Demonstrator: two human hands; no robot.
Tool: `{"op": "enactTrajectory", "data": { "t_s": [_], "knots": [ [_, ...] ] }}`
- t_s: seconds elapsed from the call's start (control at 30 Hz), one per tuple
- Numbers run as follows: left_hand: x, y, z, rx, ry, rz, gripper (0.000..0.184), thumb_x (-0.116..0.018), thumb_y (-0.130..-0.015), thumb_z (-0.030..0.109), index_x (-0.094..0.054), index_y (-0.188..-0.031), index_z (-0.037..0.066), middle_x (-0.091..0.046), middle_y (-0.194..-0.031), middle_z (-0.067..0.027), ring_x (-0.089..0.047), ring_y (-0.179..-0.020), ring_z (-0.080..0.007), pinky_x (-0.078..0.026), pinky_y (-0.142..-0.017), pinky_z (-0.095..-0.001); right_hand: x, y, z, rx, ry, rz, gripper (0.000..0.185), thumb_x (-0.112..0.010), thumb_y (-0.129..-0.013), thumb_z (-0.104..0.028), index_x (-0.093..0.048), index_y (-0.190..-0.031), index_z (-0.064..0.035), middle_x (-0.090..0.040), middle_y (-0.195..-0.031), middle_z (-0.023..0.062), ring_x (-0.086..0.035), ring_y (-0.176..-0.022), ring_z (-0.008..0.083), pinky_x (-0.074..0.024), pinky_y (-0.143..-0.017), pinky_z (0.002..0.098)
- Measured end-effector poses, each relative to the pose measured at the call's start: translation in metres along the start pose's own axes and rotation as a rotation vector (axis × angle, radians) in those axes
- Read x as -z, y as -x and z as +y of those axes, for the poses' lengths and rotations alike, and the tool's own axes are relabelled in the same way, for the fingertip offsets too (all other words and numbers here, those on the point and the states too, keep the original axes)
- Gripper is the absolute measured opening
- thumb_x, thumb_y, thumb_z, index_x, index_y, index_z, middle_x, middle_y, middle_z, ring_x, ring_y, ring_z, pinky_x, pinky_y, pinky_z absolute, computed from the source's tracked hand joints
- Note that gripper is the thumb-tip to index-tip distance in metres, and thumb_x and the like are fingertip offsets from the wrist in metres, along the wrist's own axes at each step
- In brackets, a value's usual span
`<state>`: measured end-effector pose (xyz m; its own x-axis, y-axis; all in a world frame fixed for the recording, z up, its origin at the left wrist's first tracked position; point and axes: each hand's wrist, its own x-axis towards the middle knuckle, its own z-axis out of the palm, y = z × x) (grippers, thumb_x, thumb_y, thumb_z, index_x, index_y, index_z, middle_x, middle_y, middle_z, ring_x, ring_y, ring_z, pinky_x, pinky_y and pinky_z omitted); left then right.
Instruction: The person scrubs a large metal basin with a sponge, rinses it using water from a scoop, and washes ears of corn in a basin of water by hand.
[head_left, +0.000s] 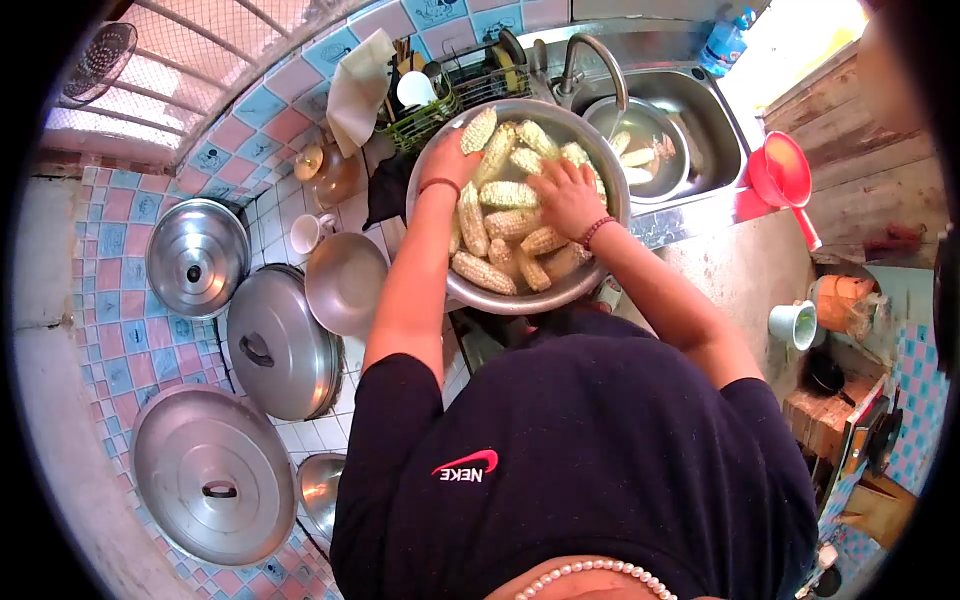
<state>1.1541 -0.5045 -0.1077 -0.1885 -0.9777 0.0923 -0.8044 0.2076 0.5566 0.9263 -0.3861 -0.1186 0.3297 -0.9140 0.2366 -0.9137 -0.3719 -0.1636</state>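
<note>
A large metal basin (535,302) of cloudy water and several pale, husked corn cobs (509,194) stands in front of my body. At its left side, my left hand (448,160) is closed around a corn cob (479,131), raised above the others and tilted upward. My right hand (570,202) lies over the cobs at the right side, fingers stretched out and touching them. Whatever lies beneath that palm is hidden.
Behind the basin's right side, a steel sink (715,150) contains a smaller bowl (606,118) with cobs. A faucet (590,45) curves overhead. Pot lids (215,470) and a lidded pot (270,340) stand left. A red dipper (778,172) sits right of the sink.
</note>
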Motion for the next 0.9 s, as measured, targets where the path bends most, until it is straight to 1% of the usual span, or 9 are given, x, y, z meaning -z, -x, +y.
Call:
{"op": "enactTrajectory", "data": {
  "t_s": [0.07,0.2,0.3,0.37,0.5,0.63,0.73,0.87,0.9],
  "knots": [
    [-0.005,-0.008,0.02,0.256,-0.262,-0.21,0.051,-0.064,-0.081,0.035,-0.054,-0.122,0.005,-0.062,-0.117,-0.0202,-0.059,-0.109,-0.0363,-0.047,-0.094,-0.0452,-0.013,-0.004,0.005,-0.002,0.03,-0.093,0.049,-0.063,-0.081,-0.033,-0.055,-0.127,-0.0173,-0.045,-0.139,0.0157,-0.039,-0.131,0.035,-0.0239,-0.109,0.0547],
    [-0.04,-0.012,-0.003,0.306,-0.281,-0.374,0.056,-0.054,-0.086,0.044,-0.049,-0.125,0.003,-0.06,-0.121,-0.024,-0.06,-0.107,-0.0395,-0.047,-0.093,-0.0476,0.0,-0.018,0.012,-0.005,0.017,-0.424,0.055,-0.063,-0.081,-0.043,-0.055,-0.129,-0.017,-0.042,-0.141,0.0191,-0.04,-0.13,0.0342,-0.0231,-0.109,0.0515],
    [-0.055,-0.025,-0.019,0.27,-0.292,-0.414,0.062,-0.059,-0.083,0.043,-0.051,-0.128,0.0,-0.06,-0.12,-0.0248,-0.06,-0.109,-0.0388,-0.046,-0.095,-0.0448,-0.014,-0.02,0.013,0.007,0.099,-0.396,0.056,-0.064,-0.08,-0.046,-0.056,-0.127,-0.0167,-0.046,-0.136,0.0181,-0.043,-0.127,0.0341,-0.0244,-0.108,0.0468],
    [-0.041,-0.025,-0.008,0.274,-0.246,-0.513,0.063,-0.065,-0.079,0.04,-0.054,-0.127,0.001,-0.059,-0.121,-0.0247,-0.059,-0.111,-0.0373,-0.046,-0.096,-0.0421,-0.005,-0.024,0.011,0.0,0.065,-0.512,0.056,-0.063,-0.08,-0.047,-0.056,-0.128,-0.0185,-0.047,-0.137,0.0157,-0.044,-0.127,0.0328,-0.0274,-0.107,0.0501],
    [-0.01,-0.007,0.009,0.153,-0.104,-0.357,0.054,-0.072,-0.077,0.029,-0.057,-0.123,0.006,-0.062,-0.118,-0.0205,-0.058,-0.112,-0.0356,-0.046,-0.095,-0.0399,0.048,-0.041,0.009,0.017,-0.044,-0.699,0.055,-0.068,-0.077,-0.042,-0.058,-0.125,-0.0172,-0.052,-0.13,0.0165,-0.052,-0.12,0.0321,-0.0409,-0.099,0.0473],
    [0.019,0.028,0.04,-0.036,0.131,-0.085,0.051,-0.073,-0.076,0.018,-0.054,-0.122,0.006,-0.06,-0.119,-0.0167,-0.057,-0.113,-0.033,-0.045,-0.096,-0.0382,0.056,-0.046,0.026,0.005,-0.249,-0.285,0.054,-0.076,-0.074,-0.032,-0.06,-0.121,-0.0098,-0.062,-0.111,0.0197,-0.06,-0.105,0.0339,-0.0477,-0.092,0.0402],
    [0.016,0.034,0.053,-0.294,0.273,0.027,0.052,-0.072,-0.077,0.016,-0.052,-0.124,0.004,-0.058,-0.122,-0.016,-0.055,-0.114,-0.0348,-0.043,-0.098,-0.0393,0.085,-0.062,0.007,-0.02,-0.702,0.086,0.049,-0.076,-0.076,-0.03,-0.063,-0.116,-0.0061,-0.065,-0.106,0.0159,-0.064,-0.096,0.0283,-0.0504,-0.085,0.0384],
    [0.046,0.045,0.097,-0.228,0.564,-0.021,0.047,-0.066,-0.084,0.005,-0.049,-0.127,0.001,-0.057,-0.121,-0.0116,-0.057,-0.11,-0.0199,-0.045,-0.094,-0.0294,0.122,-0.079,0.002,-0.037,-1.026,0.013,0.038,-0.074,-0.083,-0.025,-0.063,-0.113,-0.0034,-0.068,-0.088,0.0062,-0.064,-0.076,0.0117,-0.0519,-0.068,0.0264],
    [0.04,0.044,0.095,-0.163,0.979,-0.071,0.029,-0.058,-0.091,0.008,-0.054,-0.119,0.0,-0.06,-0.103,-0.008,-0.058,-0.09,-0.0138,-0.047,-0.077,-0.0246,0.138,-0.077,0.001,-0.043,-1.115,0.045,0.037,-0.073,-0.085,-0.026,-0.063,-0.113,-0.0032,-0.068,-0.088,0.0054,-0.064,-0.075,0.011,-0.0519,-0.065,0.0249]
  ]
}}
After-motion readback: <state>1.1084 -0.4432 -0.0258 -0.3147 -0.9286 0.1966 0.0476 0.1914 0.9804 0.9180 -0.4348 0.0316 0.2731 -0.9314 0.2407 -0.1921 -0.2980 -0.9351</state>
